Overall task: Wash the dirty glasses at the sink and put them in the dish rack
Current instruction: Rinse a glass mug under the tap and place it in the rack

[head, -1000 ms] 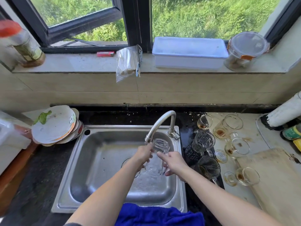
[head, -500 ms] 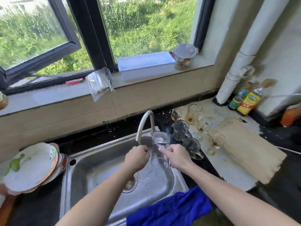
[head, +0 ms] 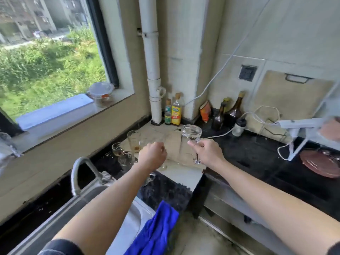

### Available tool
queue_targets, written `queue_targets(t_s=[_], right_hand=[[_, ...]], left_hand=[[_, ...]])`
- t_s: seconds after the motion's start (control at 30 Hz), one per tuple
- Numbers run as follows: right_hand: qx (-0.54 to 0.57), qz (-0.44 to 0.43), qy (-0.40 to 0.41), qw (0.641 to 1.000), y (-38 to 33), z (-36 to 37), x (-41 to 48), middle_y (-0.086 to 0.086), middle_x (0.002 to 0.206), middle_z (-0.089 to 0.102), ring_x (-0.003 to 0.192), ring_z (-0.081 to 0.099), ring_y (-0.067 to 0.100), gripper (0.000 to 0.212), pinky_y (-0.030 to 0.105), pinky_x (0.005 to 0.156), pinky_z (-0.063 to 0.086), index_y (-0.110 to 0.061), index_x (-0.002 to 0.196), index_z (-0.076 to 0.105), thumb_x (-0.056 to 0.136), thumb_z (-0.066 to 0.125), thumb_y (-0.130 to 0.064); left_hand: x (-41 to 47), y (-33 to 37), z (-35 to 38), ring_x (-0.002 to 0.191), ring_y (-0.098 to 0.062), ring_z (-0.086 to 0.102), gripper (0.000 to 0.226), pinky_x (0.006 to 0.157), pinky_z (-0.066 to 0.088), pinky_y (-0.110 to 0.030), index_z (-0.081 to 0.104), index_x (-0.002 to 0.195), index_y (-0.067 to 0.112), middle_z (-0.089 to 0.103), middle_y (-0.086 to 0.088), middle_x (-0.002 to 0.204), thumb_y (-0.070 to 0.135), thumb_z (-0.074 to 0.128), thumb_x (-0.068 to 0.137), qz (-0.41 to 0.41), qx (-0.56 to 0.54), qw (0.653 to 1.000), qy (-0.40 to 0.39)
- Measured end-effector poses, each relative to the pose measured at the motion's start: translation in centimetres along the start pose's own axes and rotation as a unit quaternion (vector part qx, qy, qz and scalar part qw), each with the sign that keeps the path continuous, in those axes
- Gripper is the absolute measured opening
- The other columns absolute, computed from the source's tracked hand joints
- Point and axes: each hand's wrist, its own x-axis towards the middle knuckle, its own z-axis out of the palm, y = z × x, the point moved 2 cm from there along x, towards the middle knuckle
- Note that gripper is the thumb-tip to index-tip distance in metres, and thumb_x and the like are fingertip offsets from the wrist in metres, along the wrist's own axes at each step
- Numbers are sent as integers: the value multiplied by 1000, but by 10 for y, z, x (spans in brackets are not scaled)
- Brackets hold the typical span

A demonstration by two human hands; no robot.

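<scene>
Carrying the rinsed glass [head: 191,133] away from the sink [head: 134,214]: my right hand [head: 207,152] pinches its handle above the table [head: 248,155]; my left hand [head: 152,156] has let go, fingers curled, empty. Racking comes next.
</scene>
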Motion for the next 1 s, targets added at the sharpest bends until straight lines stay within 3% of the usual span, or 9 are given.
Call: queue_targets(t_s=[0.1, 0.2, 0.27, 0.47, 0.63, 0.83, 1.0], right_hand=[[-29, 36, 53, 998, 55, -67, -12, -3, 51, 43, 59, 54, 26, 56, 35, 60, 41, -18, 55, 32, 92, 53, -54], [-39, 81, 99, 991, 119, -134, -36, -6, 48, 40, 38, 48, 4, 56, 30, 47, 30, -17, 55, 31, 94, 53, -50], [-43, 110, 119, 986, 165, -176, -55, -5, 46, 37, 29, 43, 1, 57, 28, 45, 26, -18, 53, 29, 95, 54, -47], [-46, 212, 174, 960, 305, -286, -118, -4, 47, 40, 44, 49, 13, 57, 33, 52, 31, -18, 52, 30, 93, 54, -49], [-25, 297, 210, 931, 396, -353, -162, 1, 53, 49, 63, 61, 27, 58, 37, 62, 45, -14, 51, 34, 92, 53, -50], [11, 377, 262, 888, 496, -403, -197, 1, 52, 52, 60, 65, 28, 54, 38, 68, 51, -16, 53, 38, 92, 54, -49], [12, 430, 298, 852, 564, -451, -211, -4, 46, 44, 50, 60, 25, 56, 38, 66, 53, -17, 51, 33, 94, 54, -45]], left_hand=[[10, 83, 16, 92, -30, 61, 26, 68, 44, -31, 65, 105, 16, 68, -8, 101, 27, 45, 94, 63, 7, 998, -8], [15, 166, 44, 93, -31, 62, 25, 71, 47, -34, 65, 102, 18, 67, -8, 101, 28, 44, 93, 109, 0, 994, -24], [11, 223, 67, 95, -33, 62, 24, 75, 50, -37, 64, 98, 18, 66, -9, 100, 30, 46, 91, 140, -7, 990, -30], [-24, 393, 146, 95, -36, 61, 18, 73, 44, -35, 62, 88, 15, 67, -12, 98, 28, 50, 90, 228, -13, 970, -80], [-58, 507, 207, 99, -32, 59, 22, 73, 43, -33, 64, 99, 12, 65, -10, 102, 26, 48, 93, 301, -21, 942, -146], [-74, 621, 266, 89, -31, 60, 19, 67, 42, -32, 61, 88, 11, 65, -8, 94, 25, 48, 92, 403, -14, 897, -181], [-76, 718, 308, 93, -28, 60, 25, 77, 48, -36, 64, 106, 14, 61, -7, 103, 27, 47, 95, 492, -35, 849, -189]])
